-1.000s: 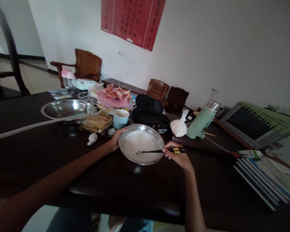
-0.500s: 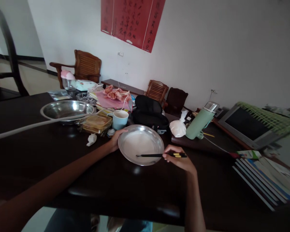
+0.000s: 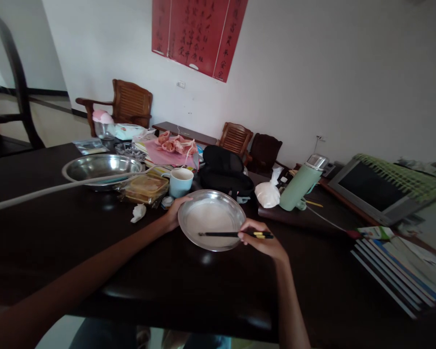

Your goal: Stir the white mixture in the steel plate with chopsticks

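Steel dish: A shallow, round, silvery metal dish [image 3: 211, 195] sits at the centre of the frame, on or just above a dark, glossy tabletop [image 3: 203, 291], with a whitish layer [image 3: 208, 213] across its bottom.
Left hand: At the dish's left edge, the person's left hand [image 3: 174, 214] is partly closed, thumb over the rim; the fingers underneath are hidden.
Right hand: Just right of the dish, the person's right hand [image 3: 263, 240] is closed in a pinch around slim black chopsticks with gold bands [image 3: 218, 234].
Chopstick tips: They point left, over the dish's lower half, at the whitish layer; how deep they reach, if at all, cannot be told.
Good handling: The thumb looks best kept firm on the rim, so the dish does not turn under the chopsticks. A low, nearly flat angle and slow, even strokes reaching the sides should serve well; quick flicks could send the contents over the shallow wall.
Behind the dish: A pale blue mug [image 3: 180, 183] stands at upper left of it, an open black fabric case [image 3: 227, 183] above.
Right of centre: A knotted clear bag of white contents [image 3: 268, 195] rests beside a tilted-looking green thermos flask with a metal cap [image 3: 301, 186].
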The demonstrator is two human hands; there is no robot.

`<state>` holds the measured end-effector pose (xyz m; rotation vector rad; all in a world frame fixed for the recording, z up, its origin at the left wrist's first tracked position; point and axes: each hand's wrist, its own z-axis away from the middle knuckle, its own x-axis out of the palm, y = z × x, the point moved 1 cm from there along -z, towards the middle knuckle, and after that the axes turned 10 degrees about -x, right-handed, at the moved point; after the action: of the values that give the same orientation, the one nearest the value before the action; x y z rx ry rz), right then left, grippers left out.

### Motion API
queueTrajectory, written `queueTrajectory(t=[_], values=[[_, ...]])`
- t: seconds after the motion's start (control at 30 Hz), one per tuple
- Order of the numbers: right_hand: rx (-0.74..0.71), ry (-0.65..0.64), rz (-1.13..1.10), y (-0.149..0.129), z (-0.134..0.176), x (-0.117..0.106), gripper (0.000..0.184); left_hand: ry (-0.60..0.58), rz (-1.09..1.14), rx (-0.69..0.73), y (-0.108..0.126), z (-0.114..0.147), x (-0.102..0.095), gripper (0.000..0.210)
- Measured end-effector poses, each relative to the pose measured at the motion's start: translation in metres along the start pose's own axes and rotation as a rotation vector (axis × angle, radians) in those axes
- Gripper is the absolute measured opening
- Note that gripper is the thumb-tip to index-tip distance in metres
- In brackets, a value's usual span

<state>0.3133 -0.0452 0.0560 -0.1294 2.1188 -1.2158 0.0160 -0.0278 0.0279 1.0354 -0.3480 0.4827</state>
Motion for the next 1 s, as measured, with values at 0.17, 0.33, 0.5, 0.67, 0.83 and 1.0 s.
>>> queueTrajectory(t=[0.17, 0.33, 0.5, 0.67, 0.83, 1.0], values=[[-0.045, 0.198, 0.146, 0.002, -0.007, 0.001, 0.023, -0.024, -0.018, -0.004, 0.000, 0.001, 0.000, 0.022], [0.023, 0.175, 0.117, 0.004, 0.013, -0.034, 0.028, 0.011, -0.018, -0.009, -0.001, -0.003, -0.001, 0.017], [-0.002, 0.021, -0.018, 0.003, -0.001, -0.002, 0.030, 0.017, 0.009, 0.001, 0.000, -0.006, -0.002, 0.012], [-0.019, 0.235, 0.103, 0.005, -0.006, -0.002, 0.026, 0.017, 0.000, -0.011, 0.000, -0.007, -0.005, 0.012], [0.057, 0.147, 0.048, 0.003, 0.010, -0.031, 0.029, -0.004, -0.014, 0.018, 0.000, -0.004, -0.004, 0.017], [-0.040, 0.098, 0.079, -0.005, -0.003, 0.000, 0.022, -0.037, -0.014, 0.032, -0.001, -0.008, -0.006, 0.012]])
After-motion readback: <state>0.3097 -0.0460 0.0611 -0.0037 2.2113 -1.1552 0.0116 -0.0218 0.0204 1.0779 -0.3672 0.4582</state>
